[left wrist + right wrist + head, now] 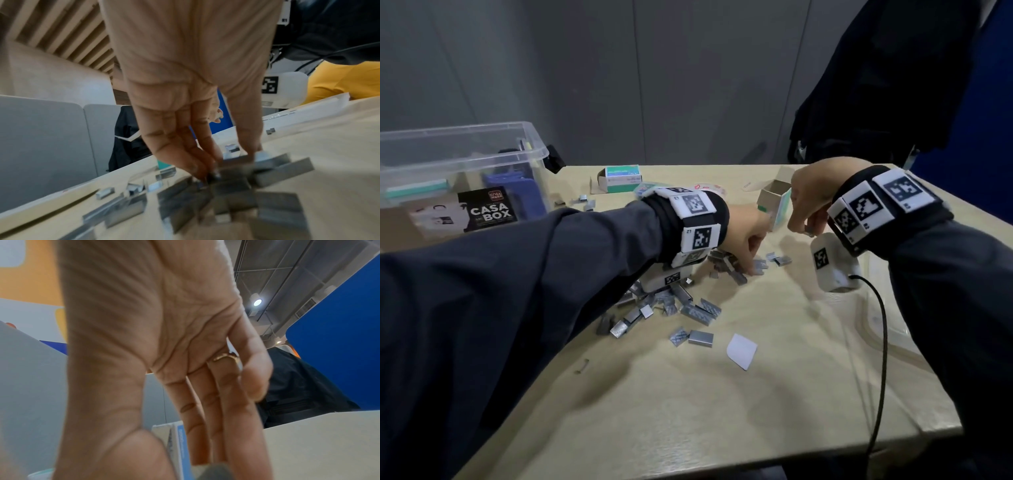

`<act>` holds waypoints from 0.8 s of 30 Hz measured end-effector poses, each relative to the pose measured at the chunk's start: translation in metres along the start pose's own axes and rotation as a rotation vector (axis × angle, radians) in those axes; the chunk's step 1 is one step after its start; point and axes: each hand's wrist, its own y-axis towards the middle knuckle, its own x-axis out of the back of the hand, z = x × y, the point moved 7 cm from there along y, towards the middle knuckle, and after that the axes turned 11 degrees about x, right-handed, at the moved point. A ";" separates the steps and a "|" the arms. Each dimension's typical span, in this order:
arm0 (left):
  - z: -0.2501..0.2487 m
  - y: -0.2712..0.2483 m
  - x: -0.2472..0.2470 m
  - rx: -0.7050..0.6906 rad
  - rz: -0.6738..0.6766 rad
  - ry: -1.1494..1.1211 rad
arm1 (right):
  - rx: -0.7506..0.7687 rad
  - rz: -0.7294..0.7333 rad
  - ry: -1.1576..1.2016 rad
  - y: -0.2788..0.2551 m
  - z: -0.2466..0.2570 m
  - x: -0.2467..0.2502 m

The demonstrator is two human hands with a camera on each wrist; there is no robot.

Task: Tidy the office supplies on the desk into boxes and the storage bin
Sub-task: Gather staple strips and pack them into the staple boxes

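Observation:
Several grey staple strips (688,308) lie scattered over the beige desk (722,411). My left hand (748,265) reaches down into the pile; in the left wrist view its fingers (205,168) and thumb pinch one staple strip (238,161) lying on the desk. My right hand (803,228) hovers just right of a small open staple box (774,200), which stands upright. It pinches a blurred grey staple strip (211,471) between thumb and fingers, with the box (179,439) close behind.
A clear storage bin (530,137) holding boxes and blue items stands at the back left. A green staple box (621,178) and a tape roll (709,187) sit behind the hands. A white paper scrap (741,351) and a black cable (881,342) lie nearer. A dark jacket (876,85) hangs at the back right.

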 end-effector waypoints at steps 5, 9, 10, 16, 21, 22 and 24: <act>0.013 -0.004 -0.001 0.052 0.073 -0.077 | 0.027 -0.030 -0.008 -0.003 0.007 0.004; 0.019 -0.002 -0.002 0.105 0.111 -0.190 | 0.061 -0.027 0.038 -0.005 0.010 0.005; 0.018 -0.001 -0.002 0.110 0.113 -0.197 | 0.066 -0.026 0.050 -0.006 0.011 0.005; 0.009 -0.004 -0.007 0.098 0.142 -0.133 | 0.090 -0.110 0.346 0.004 0.000 0.009; 0.020 -0.013 0.003 0.109 0.139 -0.337 | 0.220 -0.159 0.745 0.006 0.002 0.011; 0.023 -0.016 0.003 0.119 0.159 -0.388 | 0.237 -0.174 0.824 0.004 0.003 0.012; 0.029 -0.018 0.007 0.140 0.122 -0.437 | 0.255 -0.189 0.927 0.001 0.003 0.010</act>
